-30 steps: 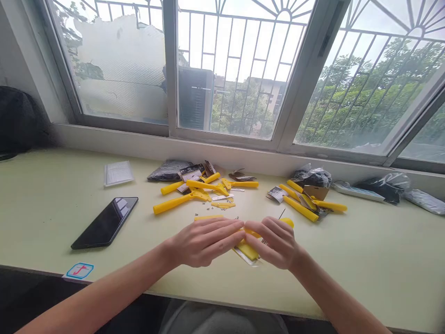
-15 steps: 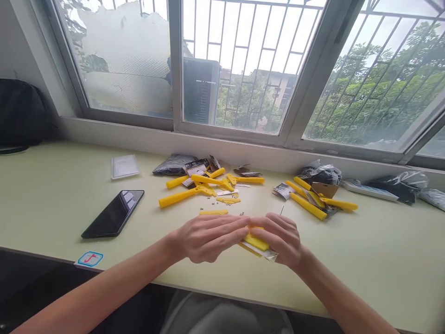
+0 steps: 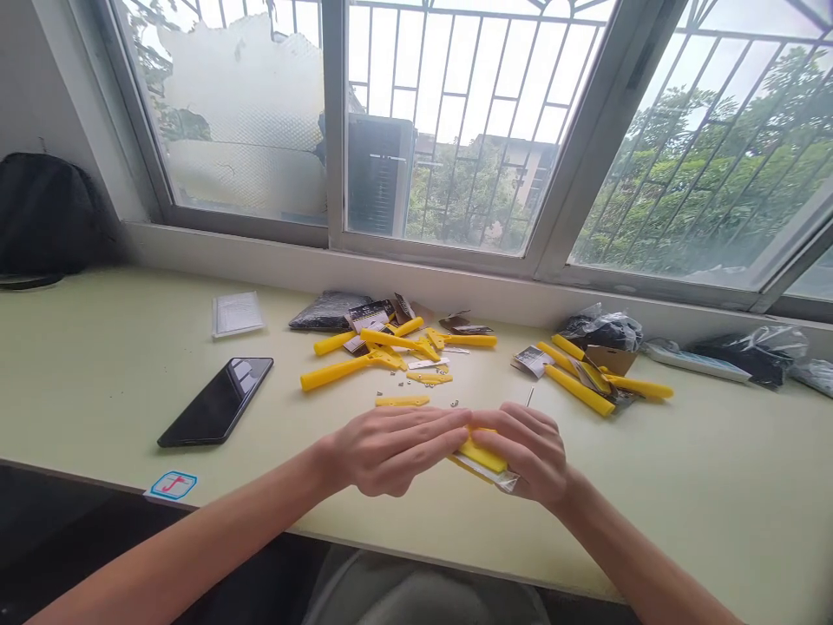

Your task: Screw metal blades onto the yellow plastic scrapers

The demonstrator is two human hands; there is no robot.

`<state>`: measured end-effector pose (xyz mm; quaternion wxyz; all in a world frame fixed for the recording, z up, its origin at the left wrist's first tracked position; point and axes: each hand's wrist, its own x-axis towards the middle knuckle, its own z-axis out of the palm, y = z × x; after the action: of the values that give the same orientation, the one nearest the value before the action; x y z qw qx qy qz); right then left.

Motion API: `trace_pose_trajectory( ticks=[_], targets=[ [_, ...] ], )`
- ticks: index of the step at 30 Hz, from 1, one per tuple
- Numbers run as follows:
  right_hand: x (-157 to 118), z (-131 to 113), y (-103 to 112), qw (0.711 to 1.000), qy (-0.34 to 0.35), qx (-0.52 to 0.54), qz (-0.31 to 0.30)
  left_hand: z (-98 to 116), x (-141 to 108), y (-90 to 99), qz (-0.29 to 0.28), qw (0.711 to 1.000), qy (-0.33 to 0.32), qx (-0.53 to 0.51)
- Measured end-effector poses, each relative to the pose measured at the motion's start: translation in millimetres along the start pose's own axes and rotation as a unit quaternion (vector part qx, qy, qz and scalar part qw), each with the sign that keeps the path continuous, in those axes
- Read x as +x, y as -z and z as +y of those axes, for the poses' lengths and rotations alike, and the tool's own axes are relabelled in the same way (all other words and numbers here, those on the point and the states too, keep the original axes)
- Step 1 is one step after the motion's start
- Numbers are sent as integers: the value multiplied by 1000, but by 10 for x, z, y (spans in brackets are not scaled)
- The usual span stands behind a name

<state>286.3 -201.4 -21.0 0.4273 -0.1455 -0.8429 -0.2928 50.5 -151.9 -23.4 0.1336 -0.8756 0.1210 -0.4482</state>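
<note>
Both hands meet above the table's front part, around a yellow plastic scraper (image 3: 487, 457) with a pale strip and a crinkled clear wrapper at its lower edge. My right hand (image 3: 530, 447) is closed on it, fingers bent over the top. My left hand (image 3: 396, 447) grips its left end with straight fingers held together; its thumb is hidden. A thin metal rod (image 3: 530, 397) sticks up just behind the right knuckles; its lower end is out of sight. Beyond the hands lie a flat yellow plate (image 3: 402, 401), another yellow plate (image 3: 429, 378) and several small metal nuts or screws (image 3: 454, 404).
Several yellow-handled scrapers (image 3: 335, 371) with card packaging lie at the back centre, and more yellow handles (image 3: 579, 389) at the right. A black phone (image 3: 218, 401) and a clear flat case (image 3: 237, 314) are at the left. Bagged items (image 3: 748, 351) line the window sill.
The whole view has shifted slightly, with the scene a little lower and to the right. Both hands keep nearly the same hold on the yellow scraper.
</note>
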Motion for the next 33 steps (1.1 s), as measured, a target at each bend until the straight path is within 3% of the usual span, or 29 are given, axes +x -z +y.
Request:
trace_pose_trajectory(
  ticks=[17, 26, 30, 33],
  targets=[
    [-62, -21, -69, 1000, -17, 2, -8, 36, 12, -51, 51, 991, 65, -102],
    [-116, -13, -104, 1000, -10, 1, -7, 11, -28, -69, 47, 985, 75, -147],
    [-128, -20, -120, 999, -38, 25, -24, 15, -5, -62, 64, 980, 90, -163],
    [-109, -24, -129, 990, -103, 95, -36, 22, -1, -62, 58, 973, 135, -175]
  ],
)
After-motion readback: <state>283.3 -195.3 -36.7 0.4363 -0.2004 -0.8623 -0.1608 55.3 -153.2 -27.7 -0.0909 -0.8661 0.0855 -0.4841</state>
